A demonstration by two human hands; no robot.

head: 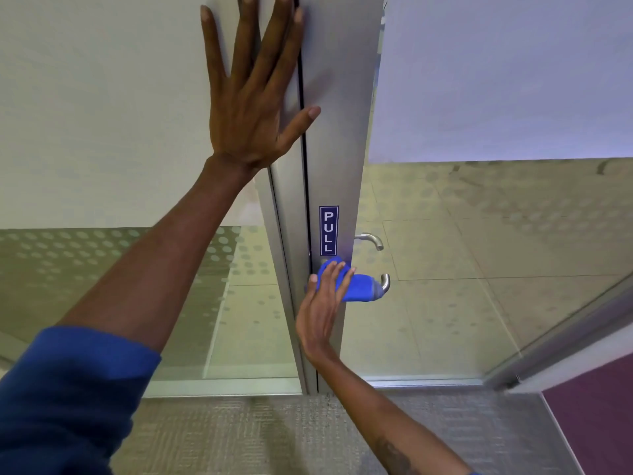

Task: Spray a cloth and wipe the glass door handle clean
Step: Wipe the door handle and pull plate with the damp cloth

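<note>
**Cloth on the lever, one hand bracing the door**

The left hand (251,94) lies flat and fully spread against the aluminium door frame (337,138), fingers splayed, gripping nothing; the right hand (323,306) is nearly open too, its fingers (337,274) stretched over a blue cloth (356,286) and pressing it onto the near door handle (385,282), whose bare metal tip shows just past the cloth; whether the thumb closes under the cloth to hold it cannot be told. A second lever (371,240), seemingly on the far side of the glass, sits just above, beside the blue PULL sign (329,230).

What could go wrong, judging from here: the cloth is held by pressure more than by a grip, so a quick stroke along the lever might let it slide off and drop to the carpet (274,433); pushing down hard could turn the lever and swing the door, which the braced left hand seems meant to prevent; the uncovered tip and the lever's underside could easily be missed.

No container is in view; no spray bottle shows, so nothing can be said of its contents.
</note>
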